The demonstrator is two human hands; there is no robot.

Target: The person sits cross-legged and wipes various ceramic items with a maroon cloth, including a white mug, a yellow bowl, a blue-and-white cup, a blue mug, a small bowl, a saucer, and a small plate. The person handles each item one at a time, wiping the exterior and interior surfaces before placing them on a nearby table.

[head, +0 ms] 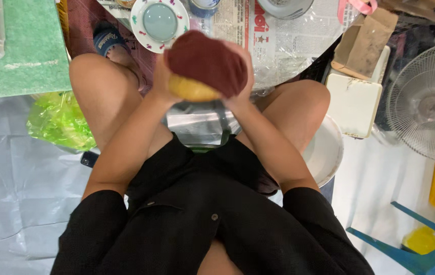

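A rounded yellow object point(193, 88) wrapped in a dark red cloth point(207, 61) is held above the knees, clasped between the left hand point(162, 76) and right hand point(242, 76). A slip is judged possible: the cloth hides the grip. Below sit a round white patterned dish point(159, 23), a printed newspaper sheet point(283, 40), a brown cardboard box point(362, 43), and a crumpled green plastic bag point(57, 122).
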